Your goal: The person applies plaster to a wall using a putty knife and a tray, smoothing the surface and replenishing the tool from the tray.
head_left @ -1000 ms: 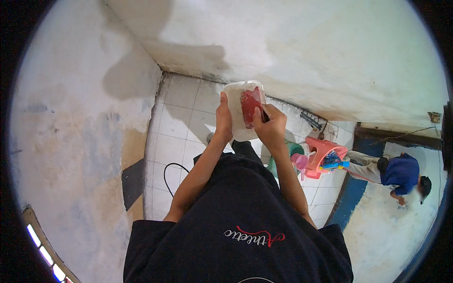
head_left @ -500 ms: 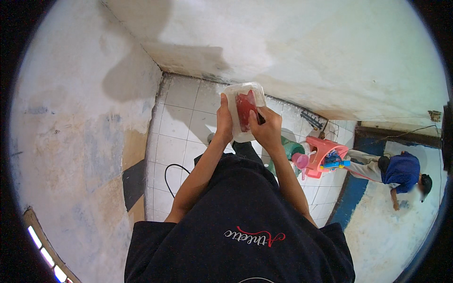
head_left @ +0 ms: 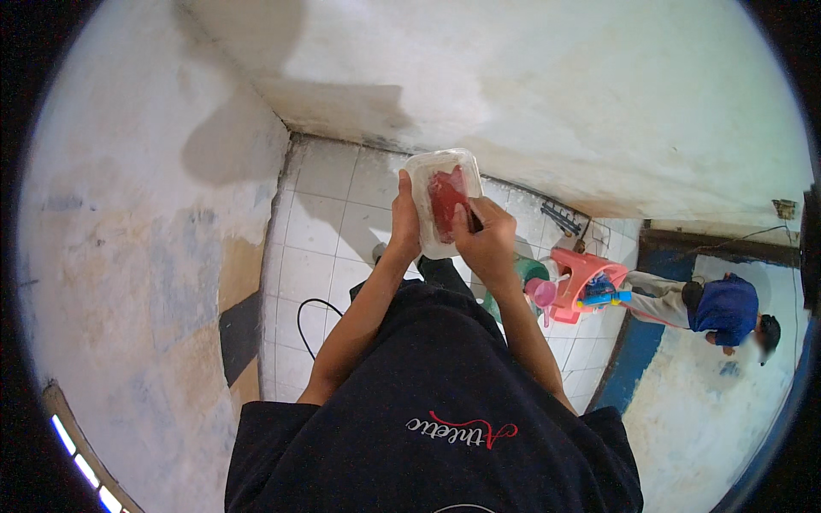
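Note:
My left hand (head_left: 407, 215) grips the left side of a translucent white plastic container (head_left: 418, 171), thumb up along its rim. The container is a shallow rectangle with rounded corners and whitish smears inside. In my right hand (head_left: 487, 239) is a red putty scraper (head_left: 446, 198), its flat blade smeared with white and lying inside the container. The right thumb presses on the blade's right side, with a dark bit of the scraper showing beside it. The fingers beneath the container are hidden.
A pink plastic stool (head_left: 580, 278) stands to the right, holding bottles and small items. Beside it are a pink cup (head_left: 541, 292) and a green container (head_left: 528, 268). Farther right, a person in blue (head_left: 727, 306) works near a patched wall (head_left: 684, 385). A black cable (head_left: 301, 323) curves over the tiles.
The scraper has tilted and shifted slightly within the container, and my right hand has moved a little right. The other person's arm has drawn in from the wall.

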Demonstrator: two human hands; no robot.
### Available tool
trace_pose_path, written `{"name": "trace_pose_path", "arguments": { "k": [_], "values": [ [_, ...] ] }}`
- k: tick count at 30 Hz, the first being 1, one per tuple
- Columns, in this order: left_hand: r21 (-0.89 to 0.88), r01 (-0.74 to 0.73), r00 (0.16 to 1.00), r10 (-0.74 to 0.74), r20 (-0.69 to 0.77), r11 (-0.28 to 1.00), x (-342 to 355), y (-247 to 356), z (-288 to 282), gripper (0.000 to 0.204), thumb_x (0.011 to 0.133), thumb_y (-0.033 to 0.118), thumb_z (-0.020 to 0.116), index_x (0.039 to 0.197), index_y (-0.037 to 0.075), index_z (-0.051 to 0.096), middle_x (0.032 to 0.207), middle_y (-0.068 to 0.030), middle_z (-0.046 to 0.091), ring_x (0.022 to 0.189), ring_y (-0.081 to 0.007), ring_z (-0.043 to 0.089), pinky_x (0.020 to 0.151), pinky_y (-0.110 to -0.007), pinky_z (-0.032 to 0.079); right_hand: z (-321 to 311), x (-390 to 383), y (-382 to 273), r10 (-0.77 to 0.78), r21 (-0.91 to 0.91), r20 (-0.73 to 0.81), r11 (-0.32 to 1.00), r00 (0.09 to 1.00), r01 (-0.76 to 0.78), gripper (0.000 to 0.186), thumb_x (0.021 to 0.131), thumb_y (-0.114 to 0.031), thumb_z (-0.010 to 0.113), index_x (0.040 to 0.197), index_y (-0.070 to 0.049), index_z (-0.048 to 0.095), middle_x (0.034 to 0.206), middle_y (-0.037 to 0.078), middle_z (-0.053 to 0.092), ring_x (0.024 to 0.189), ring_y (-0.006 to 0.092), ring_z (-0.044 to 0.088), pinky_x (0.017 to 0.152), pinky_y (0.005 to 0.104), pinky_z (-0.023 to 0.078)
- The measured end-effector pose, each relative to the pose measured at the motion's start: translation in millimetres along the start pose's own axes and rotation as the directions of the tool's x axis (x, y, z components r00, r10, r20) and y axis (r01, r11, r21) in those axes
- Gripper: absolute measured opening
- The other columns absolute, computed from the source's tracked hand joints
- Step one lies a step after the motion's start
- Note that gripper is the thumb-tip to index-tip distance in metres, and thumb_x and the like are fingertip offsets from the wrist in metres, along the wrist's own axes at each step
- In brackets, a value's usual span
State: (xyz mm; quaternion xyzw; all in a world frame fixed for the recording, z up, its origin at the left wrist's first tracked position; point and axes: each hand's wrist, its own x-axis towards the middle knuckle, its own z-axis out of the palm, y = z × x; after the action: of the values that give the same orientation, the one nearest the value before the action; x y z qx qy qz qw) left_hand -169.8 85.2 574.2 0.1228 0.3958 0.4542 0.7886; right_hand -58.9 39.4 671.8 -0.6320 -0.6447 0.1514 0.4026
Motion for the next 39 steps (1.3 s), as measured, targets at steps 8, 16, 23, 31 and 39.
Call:
{"name": "trace_pose_path", "arguments": {
  "k": [8, 16, 23, 31, 39],
  "values": [
    [0.021, -0.029, 0.999, 0.029, -0.012, 0.999, -1.5, -0.3, 2.7, 0.073, 0.1, 0.061, 0.025, 0.124, -0.002, 0.055, 0.107, -0.0139, 0.063, 0.092, -0.0228, 0.065, 0.08, -0.036, 0.056, 22.1, -2.0, 6.3, -0.068, -0.038, -0.035, 0.997, 0.997, 0.066, 0.011, 0.078, -0.005, 0.067, 0.073, 0.002, 0.059, 0.065, 0.017, 0.057, 0.055, 0.0334, 0.057, 0.051, 0.0396, 0.044],
    [0.009, -0.038, 0.999, 0.038, 0.005, 0.999, -4.1, 1.9, 2.1, 0.072, 0.101, 0.059, 0.022, 0.125, -0.001, 0.053, 0.111, -0.0145, 0.064, 0.097, -0.0246, 0.066, 0.083, -0.038, 0.057, 16.5, 0.8, 7.3, -0.028, -0.06, -0.048, 0.998, 0.998, 0.025, 0.009, 0.078, -0.004, 0.066, 0.073, 0.002, 0.06, 0.064, 0.016, 0.057, 0.054, 0.0319, 0.057, 0.051, 0.0393, 0.043],
    [0.01, -0.017, 1.0, 0.017, -0.013, 1.0, -4.6, 5.3, 4.2, 0.071, 0.101, 0.058, 0.021, 0.127, -0.001, 0.053, 0.112, -0.0148, 0.064, 0.097, -0.0243, 0.066, 0.083, -0.037, 0.058, 7.9, 1.0, 2.1, -0.034, -0.056, -0.041, 0.998, 0.999, 0.032, 0.011, 0.079, -0.004, 0.066, 0.072, 0.002, 0.059, 0.064, 0.016, 0.056, 0.051, 0.03, 0.053, 0.05, 0.0378, 0.04],
    [-0.053, 0.006, 1.0, -0.006, -0.002, 0.999, -6.1, 5.1, 6.5, 0.072, 0.101, 0.057, 0.02, 0.128, -0.001, 0.052, 0.114, -0.0158, 0.064, 0.099, -0.0249, 0.066, 0.086, -0.038, 0.057, -3.5, 8.7, 11.9, 0.089, -0.077, -0.006, 0.993, 0.996, -0.089, 0.01, 0.083, -0.006, 0.064, 0.079, 0.004, 0.064, 0.065, 0.016, 0.057, 0.053, 0.0285, 0.053, 0.051, 0.0366, 0.041],
    [-0.026, 0.04, 0.999, -0.039, 0.013, 0.999, -1.8, -1.0, 4.9, 0.074, 0.1, 0.06, 0.02, 0.129, 0.0, 0.052, 0.113, -0.015, 0.064, 0.099, -0.0249, 0.066, 0.086, -0.039, 0.056, 7.8, 1.3, 12.4, 0.048, 0.015, 0.018, 0.999, 0.999, -0.049, 0.009, 0.082, -0.005, 0.065, 0.08, 0.004, 0.063, 0.065, 0.017, 0.058, 0.051, 0.0256, 0.054, 0.05, 0.0355, 0.041]
  ]
}}
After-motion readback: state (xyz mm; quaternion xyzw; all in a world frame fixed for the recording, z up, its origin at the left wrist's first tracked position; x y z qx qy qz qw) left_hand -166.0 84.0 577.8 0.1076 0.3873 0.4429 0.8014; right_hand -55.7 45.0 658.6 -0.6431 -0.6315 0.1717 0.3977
